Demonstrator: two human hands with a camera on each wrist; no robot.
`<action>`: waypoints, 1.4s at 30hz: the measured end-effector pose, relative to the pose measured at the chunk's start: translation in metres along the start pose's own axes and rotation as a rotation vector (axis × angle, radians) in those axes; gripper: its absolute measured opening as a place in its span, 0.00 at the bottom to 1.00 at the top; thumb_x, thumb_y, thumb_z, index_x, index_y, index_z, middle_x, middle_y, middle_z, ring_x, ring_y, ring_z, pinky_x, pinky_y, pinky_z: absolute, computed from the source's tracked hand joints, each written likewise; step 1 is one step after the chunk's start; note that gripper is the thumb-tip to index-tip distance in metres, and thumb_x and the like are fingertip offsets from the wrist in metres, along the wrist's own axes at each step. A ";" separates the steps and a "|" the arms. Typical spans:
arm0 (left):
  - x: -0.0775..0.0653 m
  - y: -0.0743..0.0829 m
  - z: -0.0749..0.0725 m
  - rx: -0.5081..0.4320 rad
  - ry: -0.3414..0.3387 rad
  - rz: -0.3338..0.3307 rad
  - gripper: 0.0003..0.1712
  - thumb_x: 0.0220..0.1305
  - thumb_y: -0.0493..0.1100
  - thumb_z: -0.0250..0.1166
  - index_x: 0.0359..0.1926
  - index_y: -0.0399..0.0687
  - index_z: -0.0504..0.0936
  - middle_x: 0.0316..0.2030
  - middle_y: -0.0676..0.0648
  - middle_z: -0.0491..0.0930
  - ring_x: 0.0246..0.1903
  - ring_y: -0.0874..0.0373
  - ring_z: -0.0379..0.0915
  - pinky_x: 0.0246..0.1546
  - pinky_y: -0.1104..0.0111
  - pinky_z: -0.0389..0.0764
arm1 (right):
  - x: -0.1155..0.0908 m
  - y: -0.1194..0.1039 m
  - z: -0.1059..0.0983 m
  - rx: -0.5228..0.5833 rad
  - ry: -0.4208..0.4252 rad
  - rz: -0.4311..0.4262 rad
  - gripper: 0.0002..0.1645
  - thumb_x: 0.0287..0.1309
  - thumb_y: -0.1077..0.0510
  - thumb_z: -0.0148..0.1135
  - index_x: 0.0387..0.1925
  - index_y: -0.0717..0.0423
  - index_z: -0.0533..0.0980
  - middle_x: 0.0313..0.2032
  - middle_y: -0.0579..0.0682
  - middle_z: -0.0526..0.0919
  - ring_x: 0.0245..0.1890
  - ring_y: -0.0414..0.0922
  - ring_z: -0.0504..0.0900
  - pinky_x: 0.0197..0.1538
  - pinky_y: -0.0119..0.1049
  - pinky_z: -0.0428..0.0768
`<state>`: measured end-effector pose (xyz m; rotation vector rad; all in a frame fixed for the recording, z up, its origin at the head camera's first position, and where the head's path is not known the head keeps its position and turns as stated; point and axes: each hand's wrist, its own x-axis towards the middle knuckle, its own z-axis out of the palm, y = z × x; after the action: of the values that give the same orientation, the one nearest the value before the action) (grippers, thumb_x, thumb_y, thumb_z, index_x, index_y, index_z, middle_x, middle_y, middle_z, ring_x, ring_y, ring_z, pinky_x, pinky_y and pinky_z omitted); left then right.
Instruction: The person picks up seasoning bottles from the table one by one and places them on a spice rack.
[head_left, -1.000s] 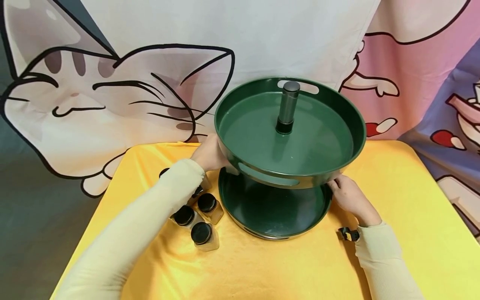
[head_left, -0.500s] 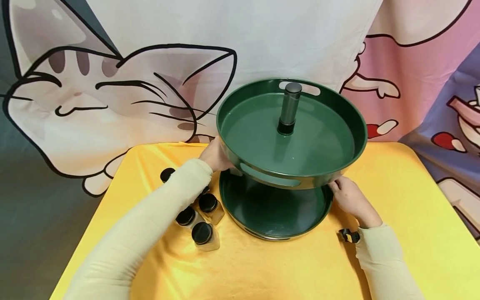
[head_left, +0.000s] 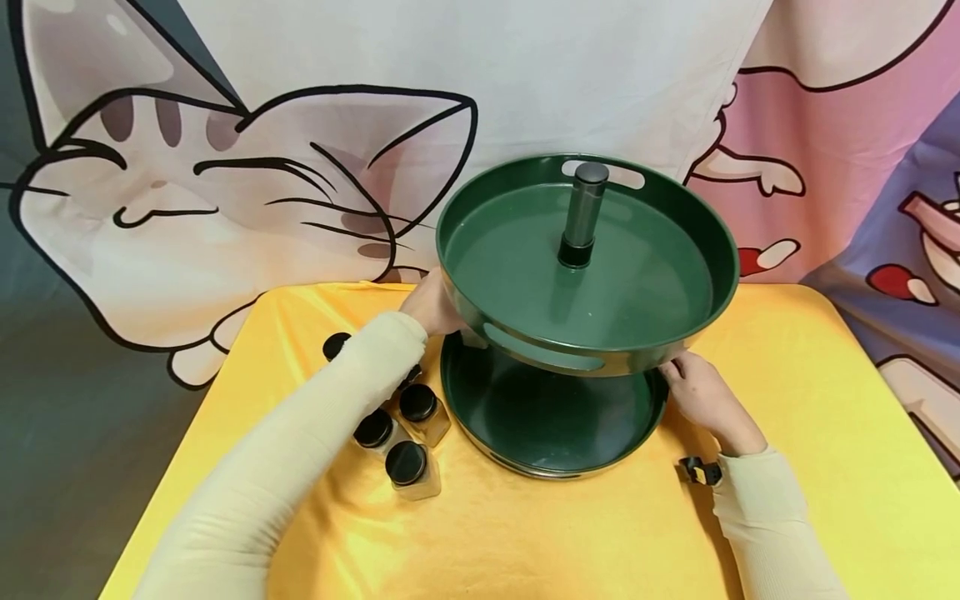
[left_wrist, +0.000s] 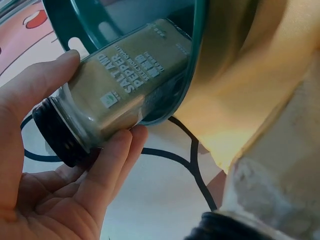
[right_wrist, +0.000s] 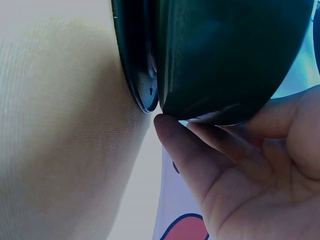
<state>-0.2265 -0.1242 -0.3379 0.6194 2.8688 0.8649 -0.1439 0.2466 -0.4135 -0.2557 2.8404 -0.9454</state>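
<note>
A green two-tier round tray stands on the table, its upper tier (head_left: 645, 287) overhanging the lower tier (head_left: 555, 454). My left hand (head_left: 435, 304) reaches in between the tiers at the left, partly hidden by the upper one. In the left wrist view, that hand (left_wrist: 75, 165) grips a square clear spice jar (left_wrist: 127, 80) labelled salt and pepper, with a black lid and tan contents. The jar lies tilted, its base inside the green rim. My right hand (head_left: 708, 396) holds the tray's right rim; in the right wrist view, its bent fingers (right_wrist: 185, 155) meet the dark green edge.
Several more black-lidded spice jars (head_left: 417, 475) stand left of the tray, some partly behind the left sleeve (head_left: 300, 442). A dark post (head_left: 583, 212) rises from the upper tier. A cartoon-printed cloth (head_left: 300, 200) hangs behind the yellow-covered table (head_left: 525, 542).
My left hand and forearm have shifted right, further in between the tiers, uncovering more of the jar lid at far left. The right hand keeps its place on the rim.
</note>
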 end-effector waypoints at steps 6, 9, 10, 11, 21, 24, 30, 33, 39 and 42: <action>0.000 0.002 -0.002 0.028 -0.028 -0.005 0.36 0.45 0.46 0.73 0.55 0.41 0.71 0.50 0.42 0.76 0.44 0.52 0.73 0.48 0.60 0.74 | 0.000 0.001 0.001 0.000 0.020 -0.006 0.18 0.72 0.53 0.37 0.42 0.63 0.68 0.28 0.56 0.70 0.33 0.54 0.71 0.35 0.44 0.66; -0.002 0.004 -0.006 0.033 -0.038 -0.009 0.38 0.42 0.46 0.75 0.56 0.41 0.71 0.50 0.42 0.75 0.44 0.52 0.72 0.47 0.61 0.74 | 0.000 0.001 0.001 -0.001 0.027 -0.006 0.17 0.72 0.53 0.38 0.44 0.63 0.69 0.32 0.59 0.71 0.34 0.55 0.70 0.35 0.45 0.66; -0.002 0.005 -0.008 0.043 -0.039 -0.017 0.36 0.42 0.46 0.75 0.54 0.41 0.73 0.49 0.42 0.76 0.43 0.52 0.72 0.46 0.61 0.74 | 0.000 0.001 0.001 -0.001 0.026 -0.004 0.18 0.71 0.53 0.38 0.45 0.63 0.69 0.33 0.59 0.72 0.34 0.55 0.70 0.36 0.45 0.66; -0.002 0.006 -0.010 0.053 -0.040 -0.022 0.36 0.41 0.46 0.76 0.53 0.42 0.74 0.48 0.43 0.77 0.41 0.52 0.72 0.44 0.61 0.75 | 0.000 0.000 0.000 -0.001 0.027 0.001 0.18 0.71 0.53 0.38 0.45 0.63 0.69 0.34 0.59 0.72 0.34 0.55 0.70 0.36 0.45 0.66; -0.015 0.006 -0.031 0.218 -0.043 -0.076 0.32 0.42 0.49 0.76 0.51 0.53 0.76 0.49 0.49 0.77 0.49 0.52 0.72 0.49 0.58 0.73 | -0.005 0.001 -0.002 0.072 0.017 0.026 0.14 0.69 0.55 0.44 0.43 0.62 0.70 0.27 0.54 0.71 0.31 0.50 0.71 0.33 0.40 0.67; -0.022 0.004 -0.040 0.221 -0.049 -0.118 0.37 0.44 0.49 0.75 0.57 0.50 0.72 0.52 0.47 0.75 0.51 0.51 0.70 0.52 0.57 0.71 | -0.005 0.002 -0.001 0.073 0.020 0.021 0.14 0.69 0.55 0.44 0.43 0.62 0.70 0.28 0.53 0.71 0.31 0.50 0.71 0.33 0.39 0.67; -0.038 -0.001 -0.058 0.220 -0.080 -0.188 0.42 0.49 0.50 0.72 0.63 0.46 0.65 0.58 0.44 0.69 0.54 0.46 0.68 0.52 0.53 0.70 | -0.004 0.002 -0.003 0.068 0.015 0.031 0.15 0.69 0.54 0.45 0.43 0.62 0.70 0.28 0.53 0.72 0.31 0.50 0.71 0.32 0.39 0.67; -0.048 -0.004 -0.067 0.204 -0.083 -0.192 0.41 0.50 0.49 0.71 0.63 0.45 0.64 0.58 0.42 0.69 0.55 0.45 0.67 0.52 0.52 0.69 | -0.004 0.002 -0.003 0.070 0.017 0.034 0.15 0.69 0.53 0.45 0.43 0.62 0.70 0.27 0.53 0.72 0.30 0.50 0.71 0.31 0.38 0.67; -0.071 -0.014 -0.083 0.227 -0.055 -0.146 0.38 0.52 0.48 0.71 0.62 0.44 0.66 0.60 0.43 0.68 0.60 0.44 0.60 0.58 0.51 0.63 | -0.003 0.003 -0.003 0.086 0.003 0.043 0.16 0.69 0.53 0.45 0.45 0.63 0.70 0.31 0.55 0.73 0.31 0.50 0.71 0.31 0.38 0.69; -0.084 -0.019 -0.091 0.252 -0.040 -0.126 0.38 0.52 0.47 0.70 0.62 0.44 0.67 0.61 0.42 0.66 0.62 0.43 0.58 0.59 0.50 0.61 | -0.003 0.003 -0.003 0.085 0.001 0.044 0.16 0.69 0.54 0.45 0.46 0.63 0.70 0.32 0.56 0.74 0.32 0.51 0.71 0.32 0.38 0.70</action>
<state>-0.1741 -0.2189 -0.2757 0.4624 2.9652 0.4730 -0.1419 0.2513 -0.4122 -0.1829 2.7856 -1.0544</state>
